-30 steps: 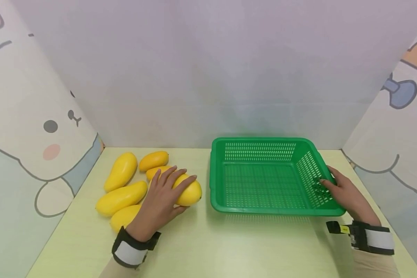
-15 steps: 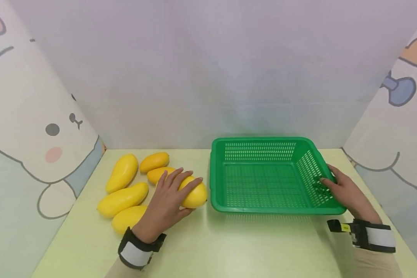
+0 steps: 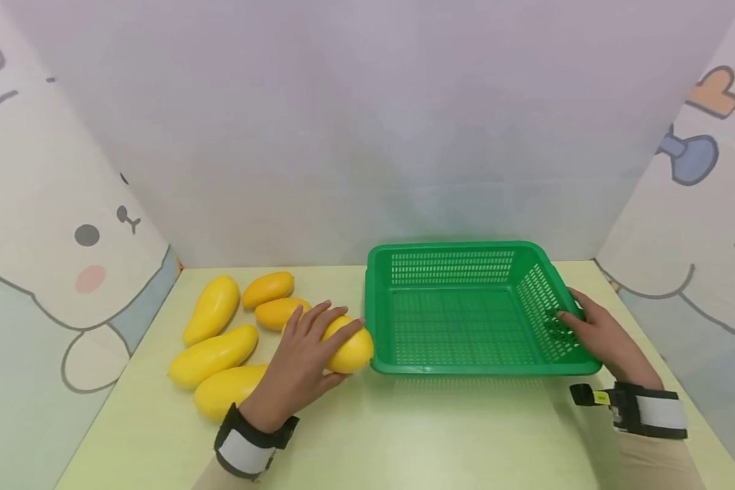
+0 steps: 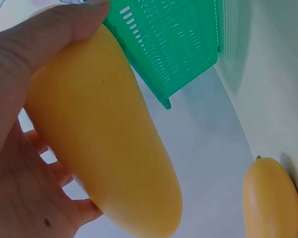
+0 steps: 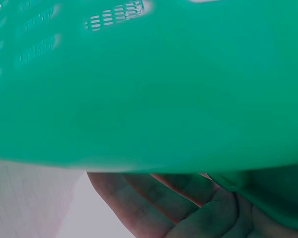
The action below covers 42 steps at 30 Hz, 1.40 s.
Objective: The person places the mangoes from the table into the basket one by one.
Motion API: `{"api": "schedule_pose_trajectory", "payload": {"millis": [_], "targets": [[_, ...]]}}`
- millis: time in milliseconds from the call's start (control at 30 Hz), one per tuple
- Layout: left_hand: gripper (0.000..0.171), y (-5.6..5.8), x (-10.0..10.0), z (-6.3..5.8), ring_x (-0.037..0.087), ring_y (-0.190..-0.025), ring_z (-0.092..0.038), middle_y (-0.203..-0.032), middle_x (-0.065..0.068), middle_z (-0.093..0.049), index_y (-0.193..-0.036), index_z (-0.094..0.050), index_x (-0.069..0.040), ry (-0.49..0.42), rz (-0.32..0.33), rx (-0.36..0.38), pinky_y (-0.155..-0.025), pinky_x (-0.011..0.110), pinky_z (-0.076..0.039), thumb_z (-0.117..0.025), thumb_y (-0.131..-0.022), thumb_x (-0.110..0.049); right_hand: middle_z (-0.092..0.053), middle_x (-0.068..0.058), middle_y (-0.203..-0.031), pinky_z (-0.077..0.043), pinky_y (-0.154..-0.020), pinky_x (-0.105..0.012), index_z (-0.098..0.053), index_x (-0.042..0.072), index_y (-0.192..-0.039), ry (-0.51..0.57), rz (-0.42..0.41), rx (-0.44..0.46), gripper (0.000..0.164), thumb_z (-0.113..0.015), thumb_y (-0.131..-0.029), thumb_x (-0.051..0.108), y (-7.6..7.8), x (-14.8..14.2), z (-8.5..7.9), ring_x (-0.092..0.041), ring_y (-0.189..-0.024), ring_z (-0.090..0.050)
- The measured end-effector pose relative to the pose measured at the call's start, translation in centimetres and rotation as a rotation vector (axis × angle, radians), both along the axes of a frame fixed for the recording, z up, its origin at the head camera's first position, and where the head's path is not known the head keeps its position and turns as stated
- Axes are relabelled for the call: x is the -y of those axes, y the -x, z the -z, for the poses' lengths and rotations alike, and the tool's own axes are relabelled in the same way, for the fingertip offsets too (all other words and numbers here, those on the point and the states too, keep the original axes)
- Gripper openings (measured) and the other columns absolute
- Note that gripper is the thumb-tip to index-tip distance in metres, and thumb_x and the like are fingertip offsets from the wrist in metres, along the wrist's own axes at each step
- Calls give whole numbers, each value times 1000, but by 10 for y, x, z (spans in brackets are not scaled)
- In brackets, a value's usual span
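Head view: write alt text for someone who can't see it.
A person's left grip holds a yellow fruit near a green basket, whose right side the right grip holds. Five more fruits lie at left on the table.

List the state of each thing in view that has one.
Left hand: curled round the held mango
Held mango: off the table
Right hand: gripping the right side of the green basket
Green basket: open side up, no mango inside
Three larger mangoes: lying on the table, one partly hidden
Two smaller mangoes: lying on the table
Wrist straps: fastened round both wrists
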<state>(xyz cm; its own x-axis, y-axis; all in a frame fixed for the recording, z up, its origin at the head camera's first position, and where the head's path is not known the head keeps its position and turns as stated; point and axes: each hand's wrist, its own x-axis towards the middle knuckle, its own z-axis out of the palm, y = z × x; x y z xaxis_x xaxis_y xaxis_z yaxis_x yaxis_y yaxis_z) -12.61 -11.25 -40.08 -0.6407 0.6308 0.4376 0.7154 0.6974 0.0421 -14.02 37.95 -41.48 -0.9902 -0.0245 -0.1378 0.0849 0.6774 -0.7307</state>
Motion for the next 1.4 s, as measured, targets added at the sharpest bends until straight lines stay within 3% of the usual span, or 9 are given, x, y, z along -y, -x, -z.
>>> {"api": "schedule_pose_trajectory", "payload": {"millis": [600,1400], "targets": [[91,-2,-15,-10,31,-133,-26,-139,7,-39,-143,-34,-31,-2,51,-14,-102,61,-22,-81,-66,-40,-39,-35,-125,-49,-65,-38,1,6,-149,10,1,0,69,-34,-101,39,-1,1,-1,-31,-89,-55],[97,10,-33,-22,30,-133,-26,-140,7,-38,-144,-31,-31,46,133,-62,-102,60,-23,-83,-63,-42,-40,-34,-126,-49,-65,-37,-1,6,-149,5,12,-17,67,-36,-101,37,-3,2,0,-31,-90,-56]]}}
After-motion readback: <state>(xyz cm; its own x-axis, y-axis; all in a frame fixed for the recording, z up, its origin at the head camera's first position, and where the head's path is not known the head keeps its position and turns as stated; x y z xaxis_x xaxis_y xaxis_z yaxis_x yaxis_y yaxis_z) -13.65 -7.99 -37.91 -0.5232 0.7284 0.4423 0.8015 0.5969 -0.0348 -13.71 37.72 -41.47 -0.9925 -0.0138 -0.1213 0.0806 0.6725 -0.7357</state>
